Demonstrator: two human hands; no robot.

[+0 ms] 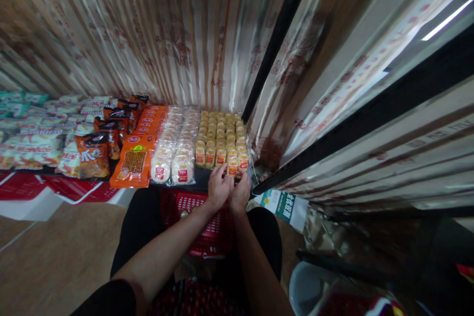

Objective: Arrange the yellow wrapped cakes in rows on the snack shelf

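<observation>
My left hand and my right hand are side by side at the front edge of a low shelf. Both pinch a small yellow snack packet at the front of the rows of yellow packets. Fingers of both hands are curled together on it. To the left of these rows lie clear packs of round white cakes, then orange packs of snack sticks. A red plastic basket rests between my knees, below my forearms.
Brown and white snack bags fill the shelf further left. Striped plastic sheeting hangs behind the shelf and at right. A black post rises beside the yellow packets. A grey bucket stands at lower right; wooden floor at left.
</observation>
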